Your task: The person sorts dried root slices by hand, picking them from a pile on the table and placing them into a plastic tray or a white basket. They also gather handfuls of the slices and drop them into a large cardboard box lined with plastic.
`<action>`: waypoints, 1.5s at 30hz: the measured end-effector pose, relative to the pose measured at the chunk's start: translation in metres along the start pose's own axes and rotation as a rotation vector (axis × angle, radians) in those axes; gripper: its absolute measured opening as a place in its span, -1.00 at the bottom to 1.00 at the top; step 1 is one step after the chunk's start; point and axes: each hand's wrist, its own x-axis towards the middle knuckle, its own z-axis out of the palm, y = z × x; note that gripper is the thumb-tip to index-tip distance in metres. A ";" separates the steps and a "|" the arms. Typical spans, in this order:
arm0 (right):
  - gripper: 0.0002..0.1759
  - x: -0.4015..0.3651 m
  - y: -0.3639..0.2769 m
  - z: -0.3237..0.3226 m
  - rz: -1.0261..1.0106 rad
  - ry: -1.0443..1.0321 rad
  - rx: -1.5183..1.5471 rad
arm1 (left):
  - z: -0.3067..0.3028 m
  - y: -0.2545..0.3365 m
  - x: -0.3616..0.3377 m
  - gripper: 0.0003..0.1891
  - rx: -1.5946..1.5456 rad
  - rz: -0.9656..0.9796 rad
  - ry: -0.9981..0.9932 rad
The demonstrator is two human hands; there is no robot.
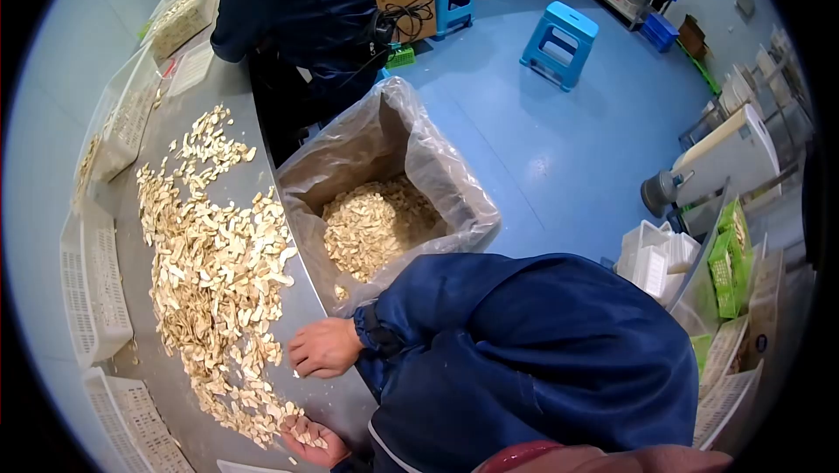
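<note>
Dried slices are heaped on the counter. More are held in the bag-lined box at 3 o'clock of the heap, and white crates are ranged at 9 o'clock. The right hand is rested at the heap's 5 o'clock edge with fingers clenched; the left hand, at 6 o'clock, seems to be cupped round a few slices.

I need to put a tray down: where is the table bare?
Bare table shows at the far end, beside the other person's sleeve, and in a strip between the slices and the white baskets. The middle is thick with slices, and the right hand and left hand crowd the near edge.
</note>
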 end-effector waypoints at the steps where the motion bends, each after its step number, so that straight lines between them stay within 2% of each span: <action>1: -0.87 0.000 0.000 0.000 0.000 -0.003 -0.005 | -0.004 0.002 0.001 -0.76 -0.007 -0.014 -0.012; 4: -0.87 0.000 0.000 0.000 0.001 -0.013 -0.016 | -0.006 0.003 0.000 -0.77 -0.041 -0.015 -0.002; 7: -0.88 0.000 0.000 -0.001 0.004 -0.012 -0.019 | 0.033 -0.009 -0.003 -0.74 0.138 0.074 0.328; 10: -0.89 -0.001 0.000 0.001 0.001 0.004 -0.023 | 0.000 -0.003 0.001 -0.77 0.023 0.035 -0.011; 16: -0.89 0.001 -0.001 0.000 0.001 -0.011 -0.030 | 0.004 -0.004 0.001 -0.78 0.032 0.035 0.006; 19: -0.89 -0.001 0.001 0.003 0.002 -0.014 -0.030 | 0.035 -0.011 -0.005 -0.76 -0.017 0.024 0.290; 22: -0.89 -0.001 0.001 0.003 0.003 -0.014 -0.032 | 0.031 -0.011 -0.005 -0.76 -0.057 0.008 0.220; 25: -0.88 -0.001 0.000 0.002 0.007 -0.014 -0.030 | 0.024 -0.007 -0.004 -0.75 0.000 0.048 0.302; 31: -0.87 0.000 0.001 0.002 0.001 -0.016 -0.033 | 0.001 -0.001 -0.001 -0.78 -0.010 0.002 0.032; 37: -0.88 -0.001 0.001 0.003 -0.005 0.005 -0.041 | 0.000 -0.001 0.001 -0.78 0.048 0.006 0.032; 40: -0.87 -0.001 0.000 0.003 -0.001 -0.001 -0.035 | 0.021 -0.008 -0.006 -0.70 -0.006 0.022 0.167; 43: -0.83 -0.002 0.004 0.001 0.000 -0.027 -0.039 | 0.028 -0.018 -0.005 -0.76 0.037 0.102 0.167; 45: -0.79 -0.007 0.011 0.009 -0.026 -0.067 0.012 | -0.001 -0.003 -0.004 -0.76 0.158 0.113 0.235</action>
